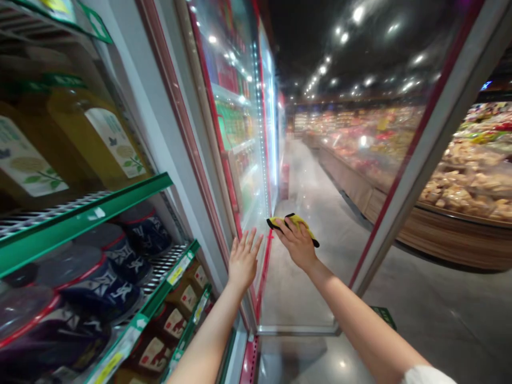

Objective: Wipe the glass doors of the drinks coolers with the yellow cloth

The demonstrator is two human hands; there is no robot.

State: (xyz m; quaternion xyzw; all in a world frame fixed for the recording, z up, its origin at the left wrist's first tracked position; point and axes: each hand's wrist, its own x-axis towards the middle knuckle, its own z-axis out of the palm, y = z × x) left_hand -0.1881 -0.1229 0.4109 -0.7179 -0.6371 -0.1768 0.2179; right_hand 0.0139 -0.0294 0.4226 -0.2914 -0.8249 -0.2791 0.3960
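Note:
My right hand (298,242) holds a yellow cloth with black edging (304,221) against the inner side of an open glass door (404,184). The cloth shows above and beside my fingers, and part of it is hidden under the hand. To its left, my left hand (243,261) has its fingers stretched out and holds nothing. That hand is near the door's hinge side and the cooler's frame; I cannot tell whether it touches either. The door has a grey metal frame with red strips.
At left, cooler shelves carry bottles of yellow juice (96,133), dark jars with red-rimmed clear lids (80,272) and brown bottles (172,325). Their green shelf edges (120,197) jut out. More glass-fronted coolers (240,106) line the aisle. Across it stands a wood-sided produce display (452,234).

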